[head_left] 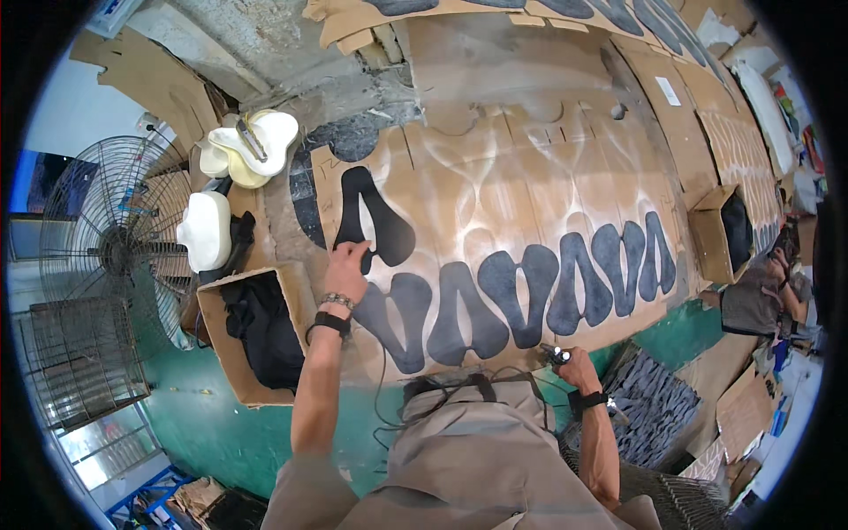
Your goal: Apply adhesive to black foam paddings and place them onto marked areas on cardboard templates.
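The left hand's (350,270) fingertips pinch the lower edge of a black piece (391,235), covering its left lobe's tip; narrow end points away, long axis nearly straight ahead. It lies at the left end of cardboard (433,190) with unreadable handwriting. The right hand (579,371) grips a tool (557,356). Nearer lie more pieces (467,322); left, a box (299,296).

The right hand (579,371) hides most of the handheld tool (559,356). The left hand (351,268) covers part of the black cutout (394,238) at its near end. The upper edge crops a dark cutout (402,5) on the far cardboard sheet (353,19).
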Tool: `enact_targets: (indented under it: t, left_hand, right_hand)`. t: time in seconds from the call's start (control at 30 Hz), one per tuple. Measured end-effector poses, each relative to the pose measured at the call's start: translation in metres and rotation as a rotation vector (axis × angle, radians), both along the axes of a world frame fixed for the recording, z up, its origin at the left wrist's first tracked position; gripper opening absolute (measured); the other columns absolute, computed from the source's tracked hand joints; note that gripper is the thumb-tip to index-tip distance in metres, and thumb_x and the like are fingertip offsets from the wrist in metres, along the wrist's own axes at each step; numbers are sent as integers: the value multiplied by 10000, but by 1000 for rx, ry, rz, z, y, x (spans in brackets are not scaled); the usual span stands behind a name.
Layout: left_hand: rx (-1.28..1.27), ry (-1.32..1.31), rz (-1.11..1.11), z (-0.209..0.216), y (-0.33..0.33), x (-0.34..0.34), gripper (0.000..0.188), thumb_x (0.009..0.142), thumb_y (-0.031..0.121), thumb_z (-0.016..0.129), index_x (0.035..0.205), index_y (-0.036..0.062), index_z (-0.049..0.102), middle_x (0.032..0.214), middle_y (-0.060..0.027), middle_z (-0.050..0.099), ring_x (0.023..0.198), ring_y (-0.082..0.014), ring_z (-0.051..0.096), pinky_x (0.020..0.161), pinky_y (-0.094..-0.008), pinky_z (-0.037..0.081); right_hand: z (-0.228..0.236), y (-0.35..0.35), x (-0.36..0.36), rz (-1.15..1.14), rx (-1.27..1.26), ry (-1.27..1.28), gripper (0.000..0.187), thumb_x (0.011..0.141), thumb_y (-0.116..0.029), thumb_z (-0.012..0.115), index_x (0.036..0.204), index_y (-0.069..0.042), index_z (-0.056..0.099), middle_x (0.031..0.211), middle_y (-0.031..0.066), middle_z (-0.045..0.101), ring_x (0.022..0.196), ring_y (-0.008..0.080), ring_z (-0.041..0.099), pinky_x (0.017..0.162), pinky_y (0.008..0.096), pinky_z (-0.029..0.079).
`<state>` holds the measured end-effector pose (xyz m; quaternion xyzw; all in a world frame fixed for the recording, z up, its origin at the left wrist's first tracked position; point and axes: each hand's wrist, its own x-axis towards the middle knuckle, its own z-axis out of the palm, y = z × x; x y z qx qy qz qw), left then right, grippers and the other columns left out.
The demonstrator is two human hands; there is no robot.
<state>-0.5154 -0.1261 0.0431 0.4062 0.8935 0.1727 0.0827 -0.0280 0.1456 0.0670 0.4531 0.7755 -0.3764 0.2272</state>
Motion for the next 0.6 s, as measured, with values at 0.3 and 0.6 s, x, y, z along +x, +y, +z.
enact_targets:
  t: [0.3, 0.6]
  left_hand:
    - [-447, 44, -37, -8, 20, 34, 692, 750, 266, 847, 1400, 335, 618, 1377, -109, 479, 1290, -341, 509, 952, -494, 547]
    - [-501, -81, 6, -14, 18, 33, 739, 792, 231, 805, 1479, 346, 558, 1509, -147, 391, 1416, -404, 417, 1046, -522, 509]
  right_hand:
    - [-38, -8, 32, -13, 48, 58, 474, 699, -119, 804, 1157, -19, 737, 1032, 280, 741, 1001, 429, 726, 843, 446, 566]
    - [19, -31, 29, -50, 142, 95, 449, 771, -152, 755, 1217, -95, 754, 954, 313, 715, 921, 483, 701, 805, 522, 563]
